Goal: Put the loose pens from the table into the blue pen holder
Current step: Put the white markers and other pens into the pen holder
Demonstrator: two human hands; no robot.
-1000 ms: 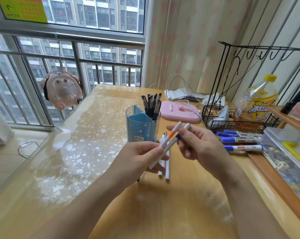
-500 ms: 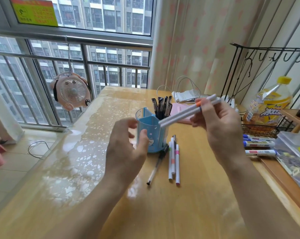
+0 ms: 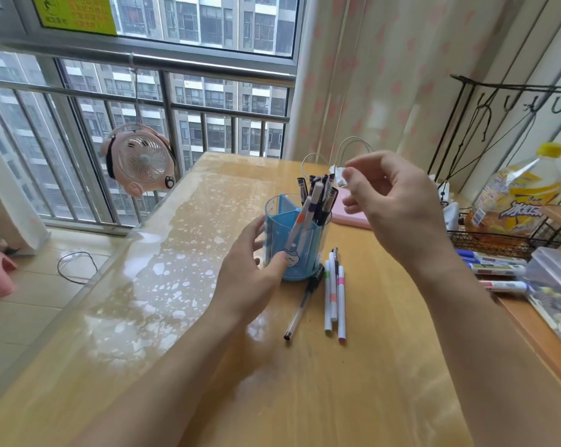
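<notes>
The blue pen holder (image 3: 305, 253) stands mid-table with several dark pens upright in its back part. Two white pens (image 3: 300, 225), one banded orange and one purple, lean in its front compartment. My left hand (image 3: 253, 272) rests against the holder's left side, thumb on its front. My right hand (image 3: 392, 204) hovers above and right of the holder, fingers apart and holding nothing. On the table just right of the holder lie three white pens (image 3: 334, 298) and a clear pen with a black cap (image 3: 301, 308).
A black wire basket (image 3: 498, 243) with a yellow-capped bottle (image 3: 521, 195) stands at the right. Blue-capped markers (image 3: 495, 267) and a clear plastic box (image 3: 556, 272) lie by it. A pink item (image 3: 353, 217) sits behind the holder. A pink fan (image 3: 140, 159) hangs on the window rail.
My right hand carried the two white pens up over the holder and let them go into it. My left hand released them and moved onto the holder's side.
</notes>
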